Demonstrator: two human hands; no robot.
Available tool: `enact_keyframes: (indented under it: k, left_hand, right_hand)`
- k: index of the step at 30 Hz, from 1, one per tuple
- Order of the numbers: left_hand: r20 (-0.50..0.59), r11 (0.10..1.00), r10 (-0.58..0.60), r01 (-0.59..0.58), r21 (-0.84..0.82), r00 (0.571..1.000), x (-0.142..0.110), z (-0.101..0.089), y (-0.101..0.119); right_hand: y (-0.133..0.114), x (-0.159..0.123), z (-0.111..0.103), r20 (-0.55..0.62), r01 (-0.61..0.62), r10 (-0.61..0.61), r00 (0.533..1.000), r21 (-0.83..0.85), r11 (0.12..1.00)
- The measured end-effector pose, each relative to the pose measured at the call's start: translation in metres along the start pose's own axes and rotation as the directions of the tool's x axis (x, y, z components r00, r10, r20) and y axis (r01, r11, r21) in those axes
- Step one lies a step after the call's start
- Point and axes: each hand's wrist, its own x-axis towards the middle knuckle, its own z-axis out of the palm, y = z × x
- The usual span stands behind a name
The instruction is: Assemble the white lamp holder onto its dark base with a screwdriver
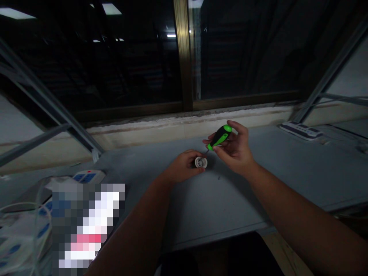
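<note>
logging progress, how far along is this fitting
Done: the round white fitting looks in one piece. In hand: the left hand holds it on the grey table; the right hand holds a green-and-black screwdriver, its tip beside it. Left: a speck on the table, perhaps a screw.

The black-and-green plastic screwdriver handle (pixel 220 137) I'm holding looks smooth and glossy. The small round off-white plastic fitting (pixel 201 162) has a duller sheen. The long grey tabletop (pixel 230 199) beneath them looks matt and smooth, and the white plastic power strip (pixel 300 130) looks faintly glossy.
</note>
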Motion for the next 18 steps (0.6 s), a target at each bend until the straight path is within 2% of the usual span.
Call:
enact_keyframes:
  k: [8, 11, 14, 18]
  left_hand:
    - [-0.001, 1.000, 0.003, -0.003, 0.004, 1.000, 0.001, -0.001, -0.005]
    - [-0.012, 0.999, 0.006, -0.005, 0.043, 1.000, 0.000, -0.001, -0.006]
    - [-0.005, 0.993, 0.028, -0.027, 0.119, 1.000, 0.001, -0.002, -0.007]
    - [-0.003, 0.988, 0.041, -0.040, 0.152, 0.999, 0.003, -0.003, -0.008]
  right_hand:
    - [0.001, 0.000, 0.002, -0.014, -0.008, 0.007, 1.000, -0.045, 0.999]
    - [0.007, -0.002, 0.004, -0.005, 0.049, -0.050, 0.999, -0.057, 0.997]
    - [0.010, -0.001, 0.010, -0.049, 0.136, -0.141, 0.989, -0.099, 0.986]
    - [-0.003, 0.005, 0.019, -0.098, 0.171, -0.185, 0.978, -0.139, 0.976]
